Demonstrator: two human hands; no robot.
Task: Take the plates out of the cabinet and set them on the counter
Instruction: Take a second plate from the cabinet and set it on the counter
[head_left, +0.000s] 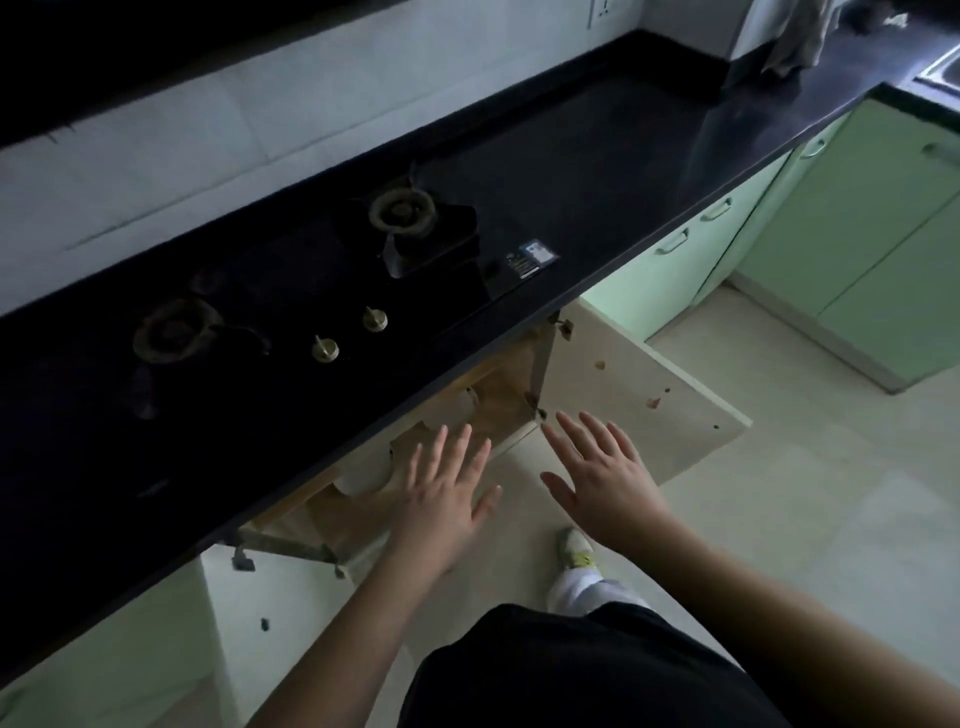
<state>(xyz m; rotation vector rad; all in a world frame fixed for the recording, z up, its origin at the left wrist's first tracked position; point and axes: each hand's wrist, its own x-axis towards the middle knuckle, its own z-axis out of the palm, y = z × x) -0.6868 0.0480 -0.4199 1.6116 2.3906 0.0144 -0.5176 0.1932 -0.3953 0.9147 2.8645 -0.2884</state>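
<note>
The cabinet (498, 400) under the black counter (649, 171) stands with both doors swung open. Inside, on its wooden shelf, white plates (363, 470) show partly below the counter edge; most of them are hidden by the counter. My left hand (449, 493) hovers flat, fingers spread, just in front of the plates and holds nothing. My right hand (605, 475) is spread the same way to the right, in front of the open right door (639, 395), also with nothing in it.
A two-burner gas hob (291, 291) with two brass knobs is set into the counter above the cabinet. Pale green cabinets (857, 249) line the right side. A cloth (795, 36) hangs at the far right. My foot (574, 545) is on the tiled floor.
</note>
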